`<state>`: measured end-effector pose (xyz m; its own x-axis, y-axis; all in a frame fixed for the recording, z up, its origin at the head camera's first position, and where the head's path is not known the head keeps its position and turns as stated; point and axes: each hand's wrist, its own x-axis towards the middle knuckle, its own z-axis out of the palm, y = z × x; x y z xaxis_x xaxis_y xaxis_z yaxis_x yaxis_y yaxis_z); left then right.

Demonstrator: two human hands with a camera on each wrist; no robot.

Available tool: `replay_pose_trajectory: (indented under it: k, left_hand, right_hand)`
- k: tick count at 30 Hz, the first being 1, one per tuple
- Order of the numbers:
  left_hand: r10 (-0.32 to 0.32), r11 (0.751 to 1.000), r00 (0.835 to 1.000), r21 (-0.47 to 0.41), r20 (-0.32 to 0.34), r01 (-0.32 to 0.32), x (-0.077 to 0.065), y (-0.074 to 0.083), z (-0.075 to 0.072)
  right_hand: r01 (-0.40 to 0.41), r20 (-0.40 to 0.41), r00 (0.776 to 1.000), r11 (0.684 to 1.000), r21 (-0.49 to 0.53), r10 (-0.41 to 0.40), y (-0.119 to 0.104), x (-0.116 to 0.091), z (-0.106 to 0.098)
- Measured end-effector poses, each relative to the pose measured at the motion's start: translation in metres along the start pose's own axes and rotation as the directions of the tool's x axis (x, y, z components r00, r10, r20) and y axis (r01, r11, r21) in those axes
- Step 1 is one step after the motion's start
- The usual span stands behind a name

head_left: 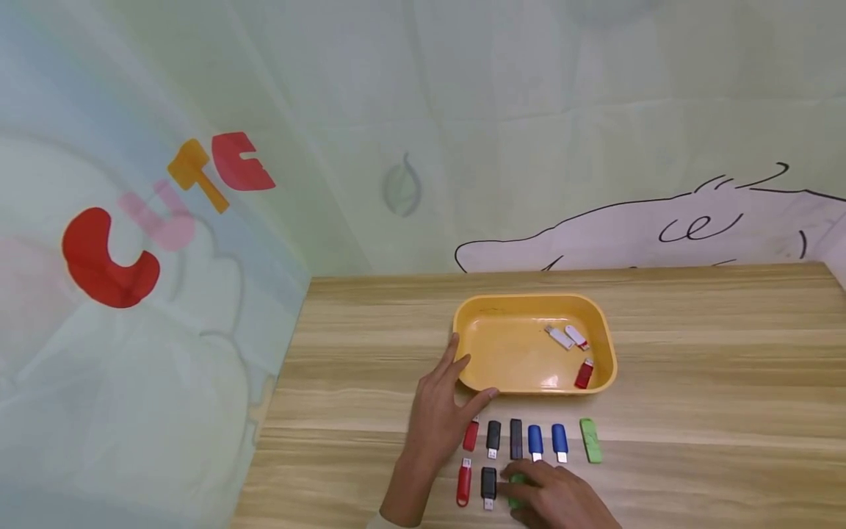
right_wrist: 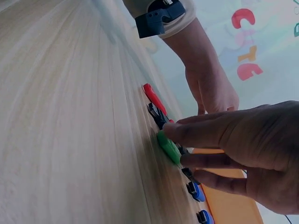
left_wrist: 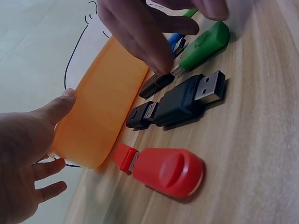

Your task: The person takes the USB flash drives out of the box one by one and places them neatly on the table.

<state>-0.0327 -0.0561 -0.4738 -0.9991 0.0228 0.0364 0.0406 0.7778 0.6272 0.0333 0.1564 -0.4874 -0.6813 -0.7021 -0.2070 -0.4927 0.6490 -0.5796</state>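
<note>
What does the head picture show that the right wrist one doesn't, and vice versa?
Only the head view shows the inside of the orange tray, with two white USB sticks and a red one.

Only the right wrist view shows the black device on the left sleeve.

Both show the left hand, the right hand at a green USB stick, the tray itself and some coloured letters.

Wood-grain table (head_left: 370, 330), yellow tray (head_left: 509, 356), 9 USB sticks (head_left: 488, 482) in 2 rows, red, black, blue, green
</note>
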Motion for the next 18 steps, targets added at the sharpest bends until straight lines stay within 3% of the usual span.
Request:
replay_pose_trajectory:
  k: [11, 18]
  left_hand:
    - [0.008, 1.0, 1.0, -0.008, 0.011, -0.008, 0.0, -0.001, -0.002]
    - [0.007, 1.0, 1.0, -0.005, 0.02, -0.007, 0.0, -0.001, -0.001]
  right_hand:
    - [0.065, -0.121, 0.991, 0.997, 0.044, -0.059, 0.0, -0.003, -0.01]
    - [-0.032, -0.243, 0.97, 0.999, -0.01, 0.029, 0.001, -0.01, -0.024]
